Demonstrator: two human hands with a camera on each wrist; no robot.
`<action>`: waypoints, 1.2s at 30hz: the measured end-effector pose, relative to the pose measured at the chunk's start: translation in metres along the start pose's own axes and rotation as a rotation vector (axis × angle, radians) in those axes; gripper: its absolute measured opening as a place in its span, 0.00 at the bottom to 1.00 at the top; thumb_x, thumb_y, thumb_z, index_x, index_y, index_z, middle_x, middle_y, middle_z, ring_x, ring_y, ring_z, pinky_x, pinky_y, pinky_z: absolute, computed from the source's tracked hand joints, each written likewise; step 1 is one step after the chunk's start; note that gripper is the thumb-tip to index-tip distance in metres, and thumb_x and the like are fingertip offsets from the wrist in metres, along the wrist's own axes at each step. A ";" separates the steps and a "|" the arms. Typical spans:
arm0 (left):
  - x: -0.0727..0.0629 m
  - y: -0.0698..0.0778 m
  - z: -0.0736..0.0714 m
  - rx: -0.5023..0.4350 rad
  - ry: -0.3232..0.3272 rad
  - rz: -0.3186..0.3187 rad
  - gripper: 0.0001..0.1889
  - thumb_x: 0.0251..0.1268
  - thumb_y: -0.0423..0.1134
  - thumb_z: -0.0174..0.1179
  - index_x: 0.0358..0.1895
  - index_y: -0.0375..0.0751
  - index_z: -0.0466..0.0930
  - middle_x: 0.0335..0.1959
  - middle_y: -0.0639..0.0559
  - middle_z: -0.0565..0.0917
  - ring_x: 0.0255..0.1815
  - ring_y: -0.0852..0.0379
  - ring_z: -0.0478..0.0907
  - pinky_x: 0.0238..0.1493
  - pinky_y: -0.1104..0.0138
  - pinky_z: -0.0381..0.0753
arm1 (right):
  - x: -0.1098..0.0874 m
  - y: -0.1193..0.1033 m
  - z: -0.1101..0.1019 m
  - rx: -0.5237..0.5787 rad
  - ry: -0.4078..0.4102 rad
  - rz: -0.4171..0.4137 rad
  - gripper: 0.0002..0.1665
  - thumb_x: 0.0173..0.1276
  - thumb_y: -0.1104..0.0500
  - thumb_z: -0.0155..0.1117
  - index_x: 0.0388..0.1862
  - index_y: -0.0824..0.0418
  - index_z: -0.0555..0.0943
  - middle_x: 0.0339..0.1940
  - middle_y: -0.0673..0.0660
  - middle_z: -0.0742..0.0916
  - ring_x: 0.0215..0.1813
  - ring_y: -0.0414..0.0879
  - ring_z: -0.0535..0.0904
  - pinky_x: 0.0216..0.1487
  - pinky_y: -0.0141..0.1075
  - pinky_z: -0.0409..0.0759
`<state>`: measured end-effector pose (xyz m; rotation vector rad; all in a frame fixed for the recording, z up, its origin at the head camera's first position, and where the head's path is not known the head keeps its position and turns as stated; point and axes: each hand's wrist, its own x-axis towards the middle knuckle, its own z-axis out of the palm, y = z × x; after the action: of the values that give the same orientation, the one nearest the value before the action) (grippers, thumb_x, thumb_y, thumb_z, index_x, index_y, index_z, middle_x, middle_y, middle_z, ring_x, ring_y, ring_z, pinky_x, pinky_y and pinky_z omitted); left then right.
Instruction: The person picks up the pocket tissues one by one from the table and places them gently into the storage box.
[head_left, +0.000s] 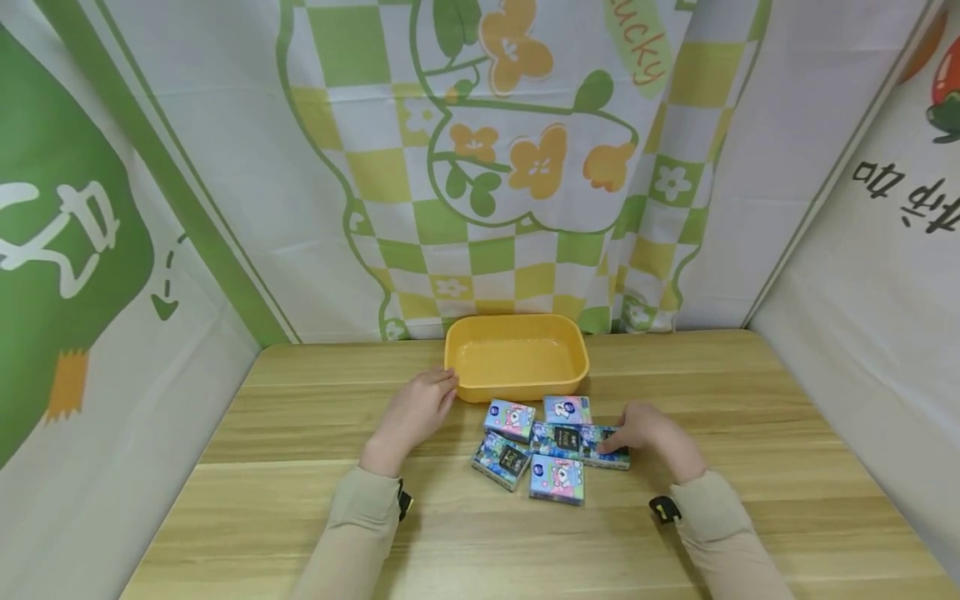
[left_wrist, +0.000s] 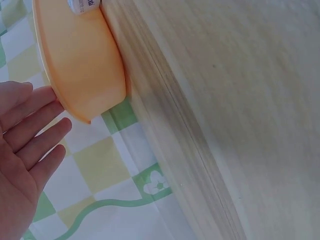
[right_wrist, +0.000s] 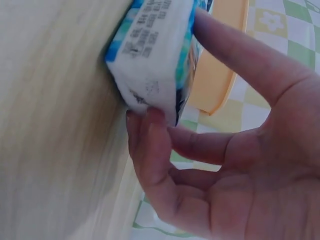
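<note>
1. On the wood-grained worktop (head_left: pixel 262 467), in the head view, a small blue-and-green plastic-wrapped pack (head_left: pixel 592 457) lies rightmost among five other printed wrapped packs (head_left: pixel 557 479), near a yellow rounded plastic basin (head_left: pixel 517 390). The right hand (head_left: pixel 648 429) is on it; the left hand (head_left: pixel 416 410) is at the basin's left end.
2. From the left wrist, the left grip is unclenched, fingers straight at the basin's rim, clasping nothing.
3. From the right wrist, the right grip holds the pack by one end, fingers curled against it. Whether it is clear of the worktop cannot be told.
4. White filling shows there, suggesting something light, soft and easily dented, its film perhaps slippery; a gentle pinch across opposite edges should suit.
</note>
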<state>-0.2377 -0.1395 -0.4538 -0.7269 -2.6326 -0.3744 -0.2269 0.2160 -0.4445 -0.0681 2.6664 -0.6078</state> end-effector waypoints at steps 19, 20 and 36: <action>0.000 0.003 -0.002 -0.022 0.007 -0.015 0.13 0.63 0.32 0.59 0.48 0.31 0.83 0.51 0.38 0.83 0.54 0.42 0.80 0.60 0.53 0.77 | -0.001 -0.007 -0.001 0.002 0.001 0.058 0.31 0.46 0.50 0.78 0.38 0.72 0.77 0.34 0.59 0.81 0.35 0.49 0.72 0.35 0.39 0.77; 0.000 0.003 -0.002 -0.022 0.000 -0.021 0.13 0.63 0.33 0.59 0.48 0.31 0.83 0.51 0.39 0.83 0.54 0.42 0.80 0.60 0.53 0.77 | -0.001 -0.007 -0.002 0.006 -0.002 0.059 0.31 0.46 0.50 0.78 0.38 0.72 0.77 0.35 0.60 0.81 0.35 0.49 0.73 0.36 0.40 0.78; 0.000 0.001 -0.001 -0.012 -0.022 -0.040 0.13 0.65 0.35 0.57 0.50 0.34 0.83 0.52 0.41 0.83 0.56 0.44 0.79 0.62 0.55 0.76 | -0.003 -0.004 -0.001 0.059 0.014 0.019 0.31 0.49 0.52 0.76 0.11 0.53 0.59 0.12 0.46 0.61 0.18 0.38 0.56 0.20 0.27 0.57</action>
<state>-0.2369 -0.1386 -0.4526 -0.6867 -2.6709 -0.3955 -0.2250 0.2134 -0.4409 -0.0222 2.6576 -0.6825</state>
